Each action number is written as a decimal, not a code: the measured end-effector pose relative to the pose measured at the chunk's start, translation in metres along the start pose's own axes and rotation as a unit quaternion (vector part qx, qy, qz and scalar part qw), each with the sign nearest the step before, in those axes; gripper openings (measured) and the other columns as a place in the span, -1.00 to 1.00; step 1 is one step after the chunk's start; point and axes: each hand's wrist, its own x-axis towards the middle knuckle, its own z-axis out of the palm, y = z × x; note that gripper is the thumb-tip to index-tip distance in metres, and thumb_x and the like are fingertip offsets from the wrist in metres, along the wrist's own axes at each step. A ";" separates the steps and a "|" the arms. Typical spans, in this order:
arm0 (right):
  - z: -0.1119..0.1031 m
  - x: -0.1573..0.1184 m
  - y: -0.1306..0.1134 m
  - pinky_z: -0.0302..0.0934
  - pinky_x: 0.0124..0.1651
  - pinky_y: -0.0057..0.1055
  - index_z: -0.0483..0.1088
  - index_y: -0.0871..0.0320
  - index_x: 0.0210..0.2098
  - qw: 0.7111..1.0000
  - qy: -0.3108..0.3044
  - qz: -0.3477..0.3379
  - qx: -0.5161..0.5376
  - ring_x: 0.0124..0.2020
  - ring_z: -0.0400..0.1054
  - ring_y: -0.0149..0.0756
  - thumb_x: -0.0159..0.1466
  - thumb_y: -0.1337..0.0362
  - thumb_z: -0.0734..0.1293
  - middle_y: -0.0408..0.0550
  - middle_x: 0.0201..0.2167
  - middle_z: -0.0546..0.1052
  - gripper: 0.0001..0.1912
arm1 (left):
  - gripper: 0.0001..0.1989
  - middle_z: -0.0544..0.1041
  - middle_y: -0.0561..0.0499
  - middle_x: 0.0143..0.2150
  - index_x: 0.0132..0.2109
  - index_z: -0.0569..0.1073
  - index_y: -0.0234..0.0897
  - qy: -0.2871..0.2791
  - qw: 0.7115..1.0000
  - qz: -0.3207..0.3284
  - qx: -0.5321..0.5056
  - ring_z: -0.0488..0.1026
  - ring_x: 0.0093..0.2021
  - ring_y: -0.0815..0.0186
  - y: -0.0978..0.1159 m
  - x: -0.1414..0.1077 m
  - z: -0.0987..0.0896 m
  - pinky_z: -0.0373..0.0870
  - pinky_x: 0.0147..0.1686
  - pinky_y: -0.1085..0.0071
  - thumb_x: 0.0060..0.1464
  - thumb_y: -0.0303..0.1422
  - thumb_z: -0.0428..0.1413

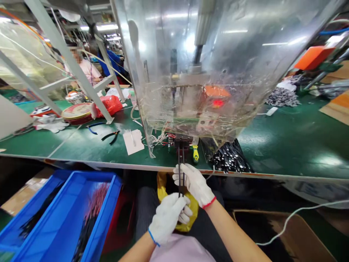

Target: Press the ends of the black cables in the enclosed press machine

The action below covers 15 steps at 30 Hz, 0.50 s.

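Out from the near side of the black clamp block (pixel 183 140), 2 thin black cables (pixel 179 180) run toward the person. They lie side by side, with their long way pointing from the block to the body. The right hand (pixel 195 185), in a white glove with a red edge, is nearer the block. Its bent fingers sit behind the cables, touching them, but I cannot tell if they squeeze. The left hand (pixel 168 218), with a blue edge, is farther from the block. It pinches the cables by thumb and finger, and hides their ends. Just right of the block is a yellow-and-green screwdriver handle (pixel 195 155); farther right lies a pile of black cables (pixel 231 157).
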 end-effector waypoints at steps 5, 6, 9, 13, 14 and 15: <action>-0.004 0.004 -0.013 0.35 -0.47 -0.45 0.46 0.26 -0.47 0.997 -0.019 0.037 -0.065 -0.48 0.47 -0.29 -0.02 0.01 0.49 0.05 -0.47 0.57 -0.60 | -0.72 0.55 -0.03 -0.47 -0.27 0.46 -0.35 -0.008 0.999 0.040 -0.007 0.43 -0.56 0.39 0.026 0.010 0.003 0.39 -0.50 0.48 0.04 -0.19 0.05; -0.003 0.006 -0.014 0.35 -0.47 -0.44 0.46 0.26 -0.47 0.997 -0.016 0.037 -0.063 -0.49 0.46 -0.29 -0.02 0.02 0.50 0.04 -0.48 0.57 -0.61 | -0.71 0.55 -0.04 -0.47 -0.27 0.46 -0.36 -0.010 0.999 0.045 -0.003 0.44 -0.55 0.38 0.030 0.011 0.003 0.39 -0.50 0.48 0.04 -0.18 0.06; 0.003 0.013 -0.018 0.35 -0.51 -0.44 0.46 0.25 -0.50 0.997 -0.013 0.030 -0.071 -0.52 0.43 -0.31 -0.03 0.02 0.50 0.02 -0.51 0.55 -0.61 | -0.67 0.54 -0.04 -0.48 -0.26 0.46 -0.36 -0.017 0.998 0.056 -0.019 0.44 -0.57 0.38 0.037 0.016 0.002 0.40 -0.52 0.49 0.04 -0.14 0.08; 0.008 0.023 -0.019 0.33 -0.53 -0.46 0.43 0.23 -0.54 0.995 -0.027 0.016 -0.092 -0.50 0.43 -0.31 -0.05 -0.03 0.49 0.02 -0.46 0.55 -0.59 | -0.63 0.53 -0.03 -0.51 -0.24 0.46 -0.36 -0.040 0.996 0.064 -0.049 0.42 -0.59 0.39 0.043 0.022 -0.001 0.39 -0.54 0.49 0.02 -0.10 0.09; 0.007 0.024 -0.019 0.33 -0.52 -0.46 0.43 0.22 -0.53 0.995 -0.028 0.010 -0.099 -0.50 0.43 -0.31 -0.03 -0.04 0.47 0.01 -0.46 0.55 -0.58 | -0.63 0.54 -0.04 -0.50 -0.23 0.46 -0.37 -0.038 0.996 0.063 -0.052 0.43 -0.59 0.38 0.043 0.023 -0.002 0.39 -0.54 0.49 0.02 -0.10 0.09; 0.004 0.024 -0.018 0.34 -0.51 -0.44 0.43 0.21 -0.50 0.993 -0.028 0.002 -0.114 -0.50 0.43 -0.32 0.00 -0.06 0.44 0.00 -0.46 0.55 -0.58 | -0.63 0.54 -0.04 -0.50 -0.23 0.46 -0.37 -0.030 0.997 0.059 -0.051 0.43 -0.58 0.38 0.043 0.024 -0.003 0.39 -0.53 0.48 0.02 -0.11 0.09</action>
